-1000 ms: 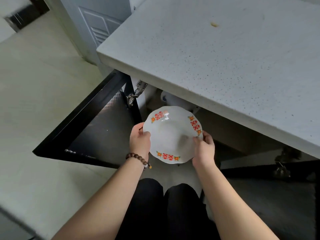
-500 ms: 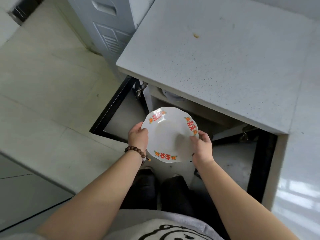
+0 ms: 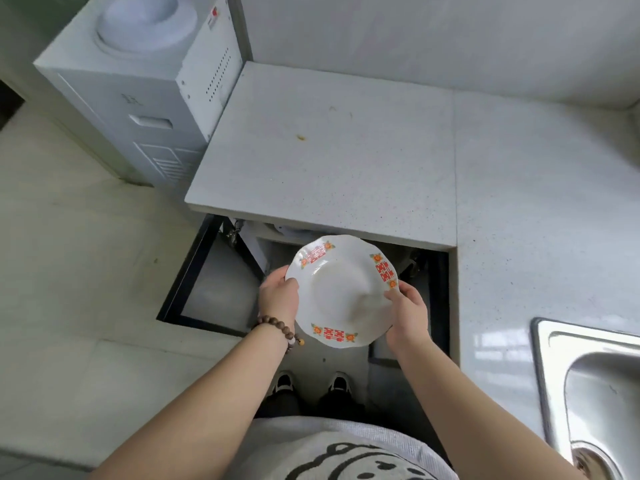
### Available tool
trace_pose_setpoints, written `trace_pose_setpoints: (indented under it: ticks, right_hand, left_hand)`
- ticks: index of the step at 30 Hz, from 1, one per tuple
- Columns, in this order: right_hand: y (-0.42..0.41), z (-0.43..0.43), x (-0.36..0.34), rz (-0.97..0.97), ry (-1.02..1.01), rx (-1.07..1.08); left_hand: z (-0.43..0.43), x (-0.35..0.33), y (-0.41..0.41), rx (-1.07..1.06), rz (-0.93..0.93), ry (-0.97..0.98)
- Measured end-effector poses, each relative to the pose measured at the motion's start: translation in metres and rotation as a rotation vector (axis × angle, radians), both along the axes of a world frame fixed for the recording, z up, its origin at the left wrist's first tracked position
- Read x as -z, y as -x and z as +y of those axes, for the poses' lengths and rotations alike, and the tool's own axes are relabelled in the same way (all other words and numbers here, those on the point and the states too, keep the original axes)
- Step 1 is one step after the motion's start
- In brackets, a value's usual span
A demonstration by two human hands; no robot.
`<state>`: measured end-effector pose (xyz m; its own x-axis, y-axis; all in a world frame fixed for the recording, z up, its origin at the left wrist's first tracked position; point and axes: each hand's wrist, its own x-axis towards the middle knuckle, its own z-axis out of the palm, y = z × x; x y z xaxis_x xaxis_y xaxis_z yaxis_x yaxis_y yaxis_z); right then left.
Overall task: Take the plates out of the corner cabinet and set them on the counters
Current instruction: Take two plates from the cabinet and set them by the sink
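Both hands grip one plate (image 3: 341,289) by opposite rims, the left hand (image 3: 280,296) and the right hand (image 3: 408,315), holding it in the air above the open cabinet (image 3: 221,271), below the counter (image 3: 329,150) edge. The counter hides most of the cabinet's inside; a pale shape (image 3: 287,231) there is too dim to identify. The sink (image 3: 588,375) is cut off at the right.
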<state>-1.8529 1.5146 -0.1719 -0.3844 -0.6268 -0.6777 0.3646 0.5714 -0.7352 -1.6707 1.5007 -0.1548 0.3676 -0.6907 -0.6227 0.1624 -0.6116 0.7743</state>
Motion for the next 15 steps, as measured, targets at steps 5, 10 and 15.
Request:
trace_pose_setpoints:
  ticks: [5, 10, 15]
  right_hand:
    - [0.027, 0.017, -0.016, 0.027, 0.053, 0.133]
    - [0.042, 0.038, -0.023, 0.028, 0.049, 0.35]
    - [0.04, 0.063, -0.028, 0.037, 0.116, 0.6]
  left_hand:
    - [-0.004, -0.008, 0.031, 0.129, 0.037, 0.036]
    - [-0.019, -0.02, 0.056, 0.376, 0.018, 0.072]
    - [-0.027, -0.035, 0.071, 0.613, 0.063, 0.118]
